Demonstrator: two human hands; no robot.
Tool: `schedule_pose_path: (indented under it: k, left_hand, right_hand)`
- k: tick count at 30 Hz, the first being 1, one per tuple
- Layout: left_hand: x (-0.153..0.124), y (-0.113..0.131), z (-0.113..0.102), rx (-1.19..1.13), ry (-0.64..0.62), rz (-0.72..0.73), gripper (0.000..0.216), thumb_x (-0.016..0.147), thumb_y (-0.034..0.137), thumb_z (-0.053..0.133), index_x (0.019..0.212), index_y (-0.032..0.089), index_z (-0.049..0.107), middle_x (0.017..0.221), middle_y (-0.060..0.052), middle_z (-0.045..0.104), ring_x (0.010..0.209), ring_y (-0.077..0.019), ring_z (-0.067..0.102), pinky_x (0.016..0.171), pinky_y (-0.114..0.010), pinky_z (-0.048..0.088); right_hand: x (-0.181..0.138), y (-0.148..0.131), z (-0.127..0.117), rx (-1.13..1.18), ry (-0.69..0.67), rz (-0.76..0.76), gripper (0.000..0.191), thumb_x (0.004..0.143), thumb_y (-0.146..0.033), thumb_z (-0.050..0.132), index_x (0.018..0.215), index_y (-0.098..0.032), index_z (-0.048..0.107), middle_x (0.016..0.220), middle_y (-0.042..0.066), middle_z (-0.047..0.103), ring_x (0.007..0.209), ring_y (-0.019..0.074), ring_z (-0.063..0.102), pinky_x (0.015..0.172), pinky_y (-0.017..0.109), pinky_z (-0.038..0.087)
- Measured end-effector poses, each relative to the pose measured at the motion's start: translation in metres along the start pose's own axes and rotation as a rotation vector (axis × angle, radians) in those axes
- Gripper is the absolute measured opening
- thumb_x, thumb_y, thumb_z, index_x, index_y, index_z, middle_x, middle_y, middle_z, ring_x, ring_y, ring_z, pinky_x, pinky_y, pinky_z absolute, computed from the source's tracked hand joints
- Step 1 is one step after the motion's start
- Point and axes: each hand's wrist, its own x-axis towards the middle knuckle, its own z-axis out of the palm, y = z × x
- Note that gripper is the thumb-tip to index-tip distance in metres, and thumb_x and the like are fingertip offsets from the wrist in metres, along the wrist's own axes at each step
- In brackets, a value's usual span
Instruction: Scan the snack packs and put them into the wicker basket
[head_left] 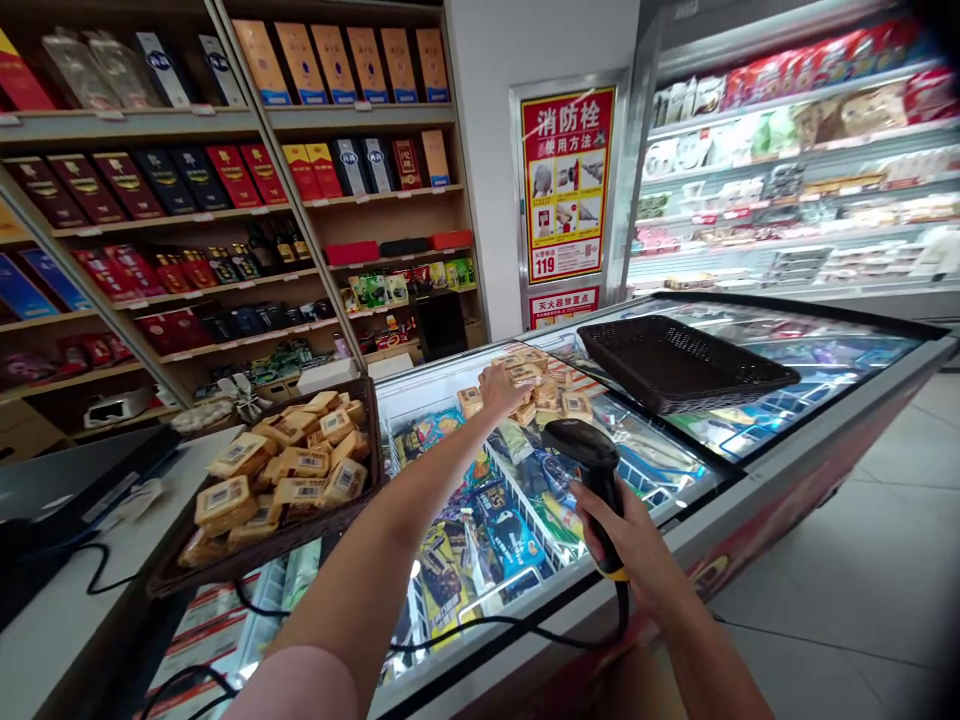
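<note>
My left hand [501,392] reaches far across the freezer lid. Its fingers are bent around a wrapped tan snack pack in a loose pile of snack packs [576,404]; the fingertips are partly hidden. A black barcode scanner [581,445] is in my right hand [626,530], its head pointing toward the pile and its cable hanging below. To the left of my left forearm, a dark brown woven basket [371,405] holds many more of these packs [304,462], several with barcode labels facing up.
An unfilled dark woven basket [682,365] sits on the right part of the chest freezer [795,445]. Colourful frozen packets [510,535] show through the glass. The scanner cable [480,625] runs along the freezer's front. Shelves of boxes [345,165] and a lit refrigerated display [787,190] stand behind.
</note>
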Motion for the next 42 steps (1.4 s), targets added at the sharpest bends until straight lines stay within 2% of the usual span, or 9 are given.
schedule_pose_path:
  k: [3, 7, 12, 15, 19, 26, 30, 37, 42]
  left_hand:
    - [0.004, 0.007, 0.009, 0.029, 0.028, 0.004, 0.058, 0.080, 0.050, 0.071, 0.129, 0.020, 0.059, 0.138, -0.018, 0.048, 0.131, -0.0392, 0.041, 0.105, -0.048, 0.036]
    - [-0.006, 0.003, 0.017, 0.049, 0.043, 0.051, 0.043, 0.088, 0.035, 0.065, 0.130, 0.026, 0.059, 0.138, -0.015, 0.045, 0.130, -0.0363, 0.040, 0.107, -0.049, 0.033]
    - [-0.009, -0.001, 0.021, 0.002, 0.033, 0.113, 0.036, 0.088, 0.030, 0.067, 0.123, 0.026, 0.060, 0.126, -0.013, 0.056, 0.125, -0.0355, 0.047, 0.105, -0.051, 0.035]
    - [-0.013, -0.002, 0.015, -0.069, 0.069, 0.143, 0.044, 0.086, 0.025, 0.070, 0.128, 0.027, 0.055, 0.125, -0.012, 0.057, 0.124, -0.0340, 0.050, 0.105, -0.051, 0.037]
    - [-0.035, -0.017, -0.012, -0.152, 0.156, 0.196, 0.066, 0.082, 0.016, 0.073, 0.140, 0.026, 0.042, 0.136, -0.012, 0.050, 0.131, -0.0287, 0.047, 0.108, -0.042, 0.040]
    - [-0.103, -0.073, -0.093, -0.113, 0.199, 0.226, 0.057, 0.079, 0.011, 0.073, 0.128, 0.027, 0.049, 0.132, -0.010, 0.053, 0.129, -0.0285, 0.050, 0.105, -0.038, 0.044]
    - [-0.137, -0.098, -0.127, -0.060, 0.194, 0.204, 0.055, 0.081, 0.012, 0.071, 0.128, 0.027, 0.049, 0.132, -0.009, 0.053, 0.130, -0.0287, 0.049, 0.107, -0.039, 0.042]
    - [-0.167, -0.121, -0.155, -0.010, 0.193, 0.165, 0.053, 0.080, 0.012, 0.073, 0.126, 0.025, 0.049, 0.133, -0.009, 0.053, 0.130, -0.0255, 0.050, 0.107, -0.035, 0.042]
    - [-0.166, -0.137, -0.168, 0.044, 0.226, 0.080, 0.054, 0.079, 0.016, 0.077, 0.124, 0.026, 0.050, 0.133, -0.008, 0.055, 0.128, -0.0256, 0.051, 0.106, -0.036, 0.042]
  right_hand:
    - [0.003, 0.001, -0.005, 0.012, 0.026, 0.011, 0.052, 0.070, -0.061, 0.080, 0.094, -0.023, 0.053, 0.060, -0.009, 0.051, 0.035, 0.0043, 0.038, 0.037, 0.020, 0.031]
    - [0.006, 0.001, -0.004, 0.016, 0.027, 0.014, 0.051, 0.069, -0.059, 0.081, 0.093, -0.023, 0.053, 0.061, -0.009, 0.052, 0.036, 0.0046, 0.039, 0.037, 0.021, 0.031]
    - [0.005, -0.004, 0.003, 0.029, 0.001, 0.004, 0.051, 0.071, -0.057, 0.081, 0.096, -0.023, 0.053, 0.061, -0.009, 0.052, 0.036, 0.0051, 0.040, 0.036, 0.020, 0.030]
    - [0.000, -0.008, 0.007, 0.015, 0.010, -0.013, 0.051, 0.071, -0.057, 0.081, 0.097, -0.023, 0.053, 0.061, -0.009, 0.052, 0.036, 0.0049, 0.040, 0.036, 0.019, 0.030]
    - [-0.008, -0.015, 0.015, 0.022, -0.011, -0.039, 0.052, 0.071, -0.056, 0.082, 0.097, -0.023, 0.053, 0.061, -0.010, 0.053, 0.036, 0.0046, 0.041, 0.036, 0.019, 0.029]
    - [-0.024, -0.019, 0.060, 0.150, -0.121, 0.014, 0.051, 0.069, -0.056, 0.083, 0.093, -0.023, 0.052, 0.060, -0.010, 0.052, 0.035, 0.0047, 0.041, 0.035, 0.019, 0.029]
    - [-0.034, -0.015, 0.093, 0.189, -0.221, 0.046, 0.051, 0.068, -0.054, 0.084, 0.091, -0.022, 0.052, 0.059, -0.010, 0.052, 0.035, 0.0042, 0.040, 0.035, 0.019, 0.028]
    - [-0.049, -0.004, 0.125, 0.175, -0.340, 0.091, 0.046, 0.072, -0.052, 0.083, 0.090, -0.022, 0.053, 0.060, -0.011, 0.051, 0.036, 0.0033, 0.040, 0.036, 0.018, 0.028]
    - [-0.050, -0.001, 0.131, 0.148, -0.365, 0.103, 0.047, 0.073, -0.054, 0.082, 0.093, -0.022, 0.054, 0.060, -0.010, 0.050, 0.036, 0.0031, 0.038, 0.037, 0.019, 0.028]
